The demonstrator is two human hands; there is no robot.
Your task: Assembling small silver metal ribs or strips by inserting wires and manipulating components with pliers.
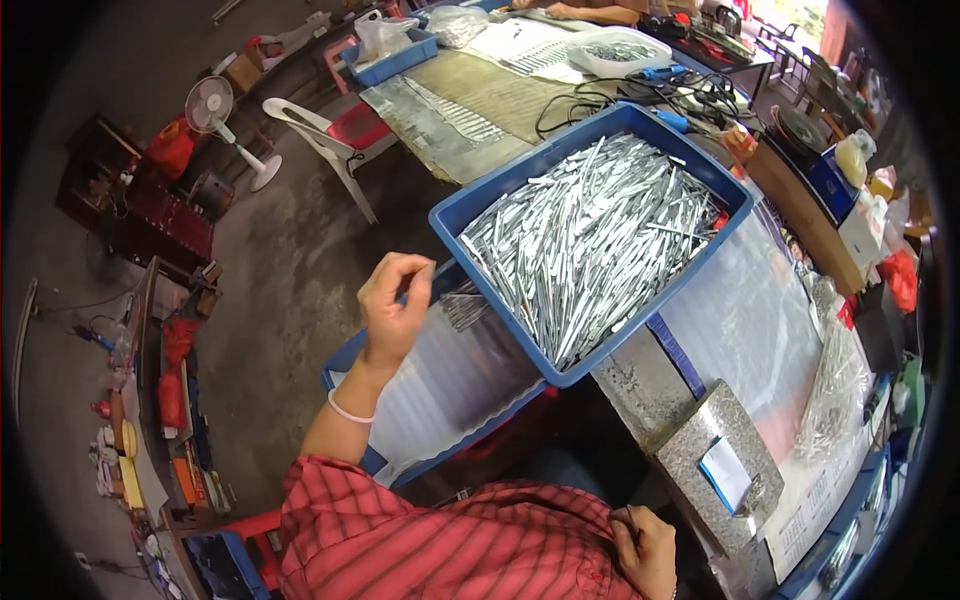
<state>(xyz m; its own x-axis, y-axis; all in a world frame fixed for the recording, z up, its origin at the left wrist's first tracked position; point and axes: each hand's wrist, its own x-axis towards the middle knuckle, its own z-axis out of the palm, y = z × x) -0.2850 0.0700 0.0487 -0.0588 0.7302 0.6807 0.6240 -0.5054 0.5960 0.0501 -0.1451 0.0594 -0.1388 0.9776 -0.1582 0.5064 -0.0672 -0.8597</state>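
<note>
My left hand (395, 308) is raised over the lined tray, its fingers curled together. Whether anything sits between the fingertips is hidden. Beyond it, a blue plastic bin (600, 362) is heaped with thin, silvery metal strips (590, 235). Lower down, partly under that bin, a second blue tray (440, 448) is lined with clear plastic sheet (440, 380). A small bunch of thin metal pieces (466, 308) lies at its far end. My right hand (648, 555) rests close to my body at the lower right, fingers closed. What it may hold is too small to name.
A stone slab (705, 450) with a small white-and-blue pad (726, 474) is on the table's right. Cables (610, 97) and a white tub of metal pieces (620, 55) stand farther back. A white chair (325, 135) and fan (210, 105) are left. Another person's arm (590, 13) shows at the far side.
</note>
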